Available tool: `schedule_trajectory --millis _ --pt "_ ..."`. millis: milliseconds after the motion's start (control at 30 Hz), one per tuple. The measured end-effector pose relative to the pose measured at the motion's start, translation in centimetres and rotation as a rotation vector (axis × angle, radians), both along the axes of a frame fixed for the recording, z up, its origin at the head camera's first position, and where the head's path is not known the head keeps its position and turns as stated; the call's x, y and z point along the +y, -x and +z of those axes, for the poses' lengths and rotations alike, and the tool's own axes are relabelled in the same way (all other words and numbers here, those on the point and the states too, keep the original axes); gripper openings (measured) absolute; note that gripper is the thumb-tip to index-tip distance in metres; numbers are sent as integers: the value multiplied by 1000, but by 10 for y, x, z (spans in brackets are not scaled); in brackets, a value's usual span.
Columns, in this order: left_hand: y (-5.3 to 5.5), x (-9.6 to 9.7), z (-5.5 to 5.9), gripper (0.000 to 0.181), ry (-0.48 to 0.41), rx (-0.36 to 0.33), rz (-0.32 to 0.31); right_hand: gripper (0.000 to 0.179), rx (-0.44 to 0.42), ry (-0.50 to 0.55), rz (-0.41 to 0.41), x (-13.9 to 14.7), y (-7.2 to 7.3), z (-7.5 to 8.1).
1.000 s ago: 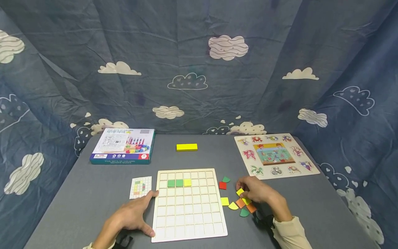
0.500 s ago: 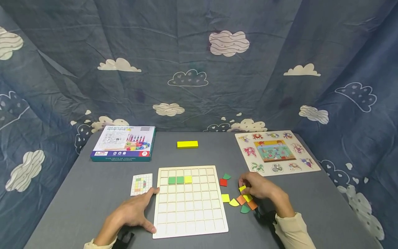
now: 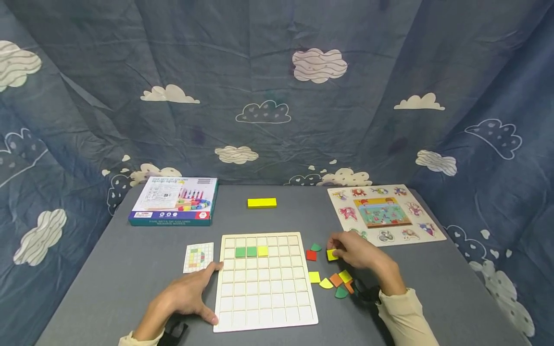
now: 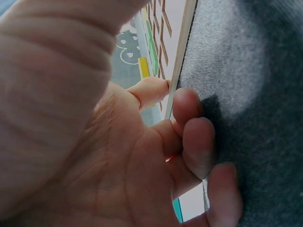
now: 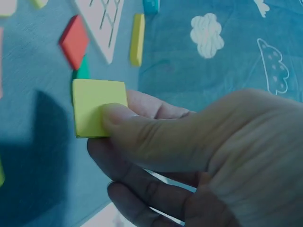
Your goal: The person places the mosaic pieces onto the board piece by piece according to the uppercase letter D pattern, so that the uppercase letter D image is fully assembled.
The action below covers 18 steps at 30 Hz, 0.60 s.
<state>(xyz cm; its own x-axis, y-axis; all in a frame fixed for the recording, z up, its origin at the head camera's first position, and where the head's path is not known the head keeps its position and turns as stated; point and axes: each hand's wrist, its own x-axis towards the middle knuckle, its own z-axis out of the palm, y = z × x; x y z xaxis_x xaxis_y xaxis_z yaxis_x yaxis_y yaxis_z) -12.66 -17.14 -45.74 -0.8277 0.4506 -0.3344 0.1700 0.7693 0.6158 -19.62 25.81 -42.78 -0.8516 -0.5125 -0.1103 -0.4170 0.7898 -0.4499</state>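
Note:
Between thumb and fingers my right hand (image 3: 357,249) pinches a yellow square tile (image 5: 90,106), held up with its flat face showing in the right wrist view. Below that hand lie loose tiles: a yellow square (image 3: 345,276), an orange square (image 3: 335,279), a yellow quarter-round (image 3: 326,283) and a green rounded piece (image 3: 341,292). My left hand (image 3: 186,293) rests spread at the left side of a white grid board (image 3: 264,288), index finger and thumb touching its edge. Two green tiles (image 3: 245,252) and a yellow tile (image 3: 262,251) sit side by side in the board's second row.
A pattern card (image 3: 198,257) lies left of the board. Behind stand a boxed bead set (image 3: 173,202) and a yellow block (image 3: 261,203). An animal picture board (image 3: 342,211) is at the back right. Red (image 3: 311,255) and green (image 3: 316,247) pieces lie beside the grid board.
My right hand has lifted a yellow square from the loose tiles and moved slightly away from me, uncovering another yellow tile. The left hand stays at the board's edge.

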Motion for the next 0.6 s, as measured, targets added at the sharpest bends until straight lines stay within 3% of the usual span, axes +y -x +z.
schedule_trajectory --millis 333,600 --pt "2 1 0 118 -1 3 -11 11 31 46 42 -36 8 9" --pt "3 -1 -3 118 -4 -18 -5 11 19 104 97 -60 13 4"
